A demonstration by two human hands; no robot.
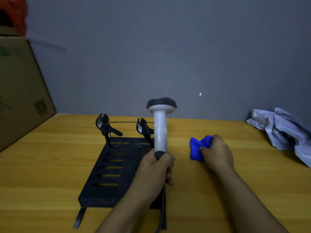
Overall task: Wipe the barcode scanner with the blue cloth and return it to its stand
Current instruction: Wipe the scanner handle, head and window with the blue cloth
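Observation:
My left hand point(157, 167) grips the dark lower end of the white barcode scanner point(160, 130) and holds it upright, its black-rimmed head pointing up. Its cable hangs down below my fist. The scanner stands over the right side of the black slotted stand point(111, 167), which has two black cradle clips point(105, 125) at its far edge. To the right, my right hand point(217, 153) is closed on the bunched blue cloth point(197, 147), which rests on the yellow wooden table point(50, 165), apart from the scanner.
A cardboard box point(20, 91) stands at the table's left edge, with something red on top point(16, 15). Crumpled pale cloth or paper point(282, 132) lies at the far right. A grey wall closes the back.

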